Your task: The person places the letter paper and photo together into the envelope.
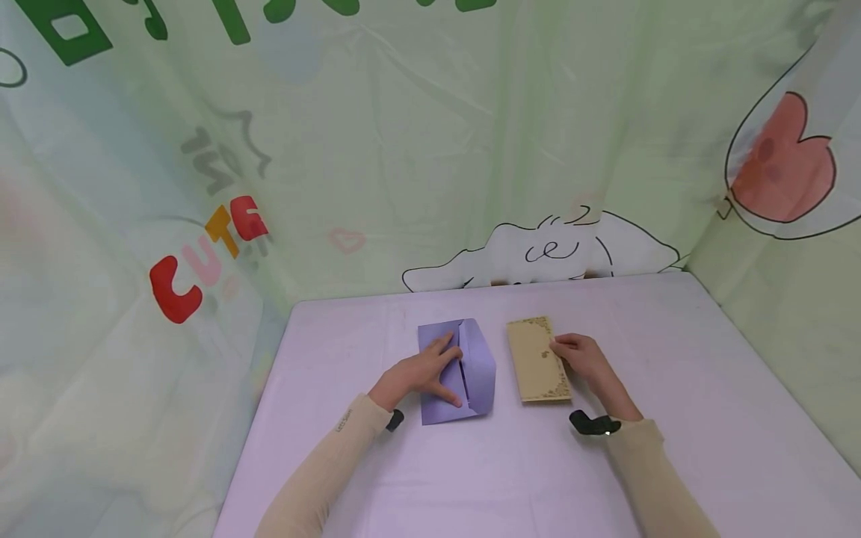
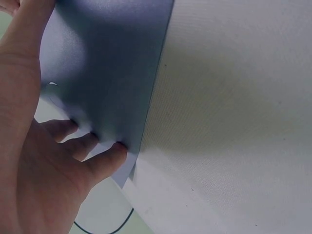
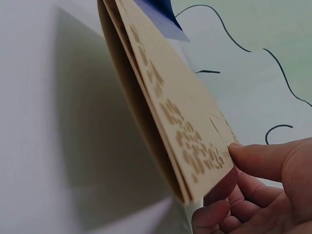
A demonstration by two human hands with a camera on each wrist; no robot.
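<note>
A purple paper envelope lies on the table with its flap side up and its flap folded out to the right. My left hand rests on it, fingers spread; in the left wrist view the fingertips press on the purple paper. To the right, my right hand pinches the right edge of a folded tan card with dark ornaments at its corners. The right wrist view shows the thumb on top of the card, fingers beneath, and its layers slightly parted over the table.
A pale lilac cloth covers the table. Behind it hangs a light green printed curtain, and further curtain panels stand at both sides. Black straps with wrist cameras are worn on both wrists.
</note>
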